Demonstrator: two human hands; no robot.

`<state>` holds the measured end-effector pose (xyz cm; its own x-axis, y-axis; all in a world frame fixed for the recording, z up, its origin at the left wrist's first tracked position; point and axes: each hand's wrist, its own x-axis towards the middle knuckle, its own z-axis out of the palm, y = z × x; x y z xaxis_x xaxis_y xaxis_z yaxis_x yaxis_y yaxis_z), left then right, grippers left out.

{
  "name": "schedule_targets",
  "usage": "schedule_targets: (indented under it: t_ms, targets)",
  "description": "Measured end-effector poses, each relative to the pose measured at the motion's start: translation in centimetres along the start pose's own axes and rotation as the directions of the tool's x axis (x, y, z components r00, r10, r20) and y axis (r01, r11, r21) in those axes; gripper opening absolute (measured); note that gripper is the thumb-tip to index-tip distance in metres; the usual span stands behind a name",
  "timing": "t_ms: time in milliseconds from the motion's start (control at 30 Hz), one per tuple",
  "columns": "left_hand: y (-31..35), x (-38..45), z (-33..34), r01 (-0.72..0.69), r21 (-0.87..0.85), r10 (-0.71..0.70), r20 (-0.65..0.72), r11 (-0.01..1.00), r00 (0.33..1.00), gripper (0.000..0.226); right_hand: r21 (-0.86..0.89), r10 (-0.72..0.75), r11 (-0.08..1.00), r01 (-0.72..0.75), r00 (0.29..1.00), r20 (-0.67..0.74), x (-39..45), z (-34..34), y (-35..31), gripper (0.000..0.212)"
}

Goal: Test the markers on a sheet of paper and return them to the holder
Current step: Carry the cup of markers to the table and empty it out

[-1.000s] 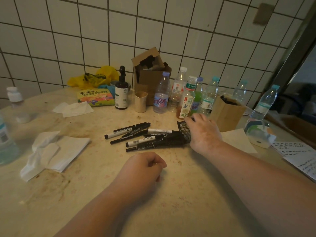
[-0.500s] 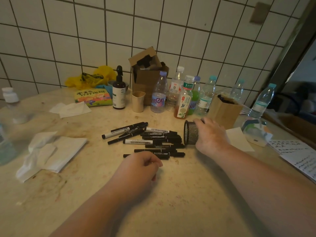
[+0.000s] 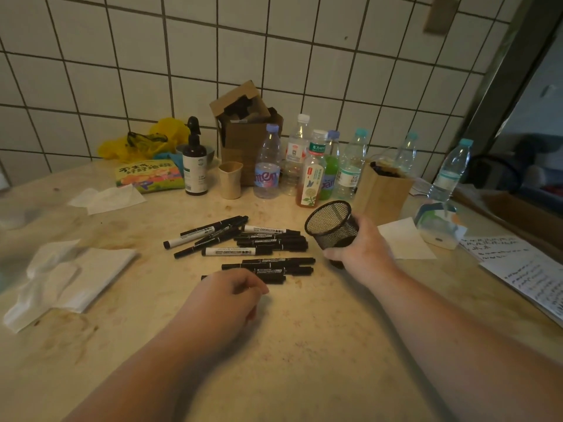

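**Gripping the mesh holder, markers loose on the table**

Holding the black mesh holder (image 3: 332,228) off the table, the right hand (image 3: 362,254) wraps its fingers around the lower wall of the cup, with the thumb showing beneath it. The holder tilts so that its open mouth faces up and to the left, away from the palm, and no marker shows inside it.

Just left of that grip, the markers (image 3: 259,249) lie scattered flat on the beige table (image 3: 304,345), most of them pointing toward the holder. The nearest caps lie just beside the cup without touching it. Some have white barrels, the rest are black.

The left hand (image 3: 225,295) rests knuckles up at the near edge of the marker pile, its fingers curled under and covering part of the closest marker. Whether they pinch that marker cannot be told.

To the right of the gripping hand, a blank white sheet of paper (image 3: 403,240) lies flat on the table, partly tucked behind the wrist. Further right lies a written page (image 3: 524,269). Behind the holder stand several plastic bottles (image 3: 316,169) and a brown paper bag (image 3: 380,190). Far to the left, crumpled tissues (image 3: 70,275) lie on the table.
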<state>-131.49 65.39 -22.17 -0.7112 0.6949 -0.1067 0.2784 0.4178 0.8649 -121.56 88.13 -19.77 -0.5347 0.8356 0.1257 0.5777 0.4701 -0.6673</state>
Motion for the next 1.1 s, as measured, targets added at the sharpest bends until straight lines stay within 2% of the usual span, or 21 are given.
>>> schedule_targets:
  t_ms: [167, 333, 567, 700, 833, 967, 1100]
  targets:
    - [0.1, -0.3, 0.1, -0.035, 0.027, 0.036, -0.031, 0.999, 0.999, 0.017, 0.178, 0.102, 0.978, -0.107, 0.994, 0.037, 0.3, 0.3, 1.0, 0.089]
    - [0.7, -1.2, 0.7, -0.045, 0.056, 0.046, -0.014, 0.997, 0.999, 0.016, 0.184, 0.091, 0.977, -0.108, 0.991, 0.099, -0.1, 0.1, 2.0, 0.083]
    - [2.1, -2.5, 0.8, -0.055, 0.042, 0.056, -0.027, 0.998, 0.998, 0.02, 0.235, 0.131, 0.956, -0.177, 0.971, 0.201, -1.7, -0.9, 4.1, 0.09]
    - [3.2, -2.9, 1.1, -0.059, 0.055, 0.061, -0.026, 0.997, 0.998, 0.027, 0.315, 0.095, 0.931, -0.185, 0.955, 0.281, -1.4, -1.6, 5.3, 0.081]
    - [3.5, -3.5, 1.7, -0.03, 0.095, 0.028, 0.025, 0.995, 0.999, 0.033, 0.39, 0.062, 0.903, -0.178, 0.955, 0.291, -0.2, -1.8, 6.1, 0.073]
    - [4.7, -3.0, 2.8, 0.014, 0.128, -0.01, -0.035, 0.992, 0.999, 0.038, 0.385, -0.015, 0.913, -0.136, 0.931, 0.366, 1.1, -3.3, 7.0, 0.05]
    - [6.8, -2.7, 4.7, 0.099, 0.122, -0.086, -0.103, 0.988, 0.991, 0.036, 0.302, -0.069, 0.951, -0.071, 0.9, 0.43, 1.6, -5.8, 8.3, 0.033]
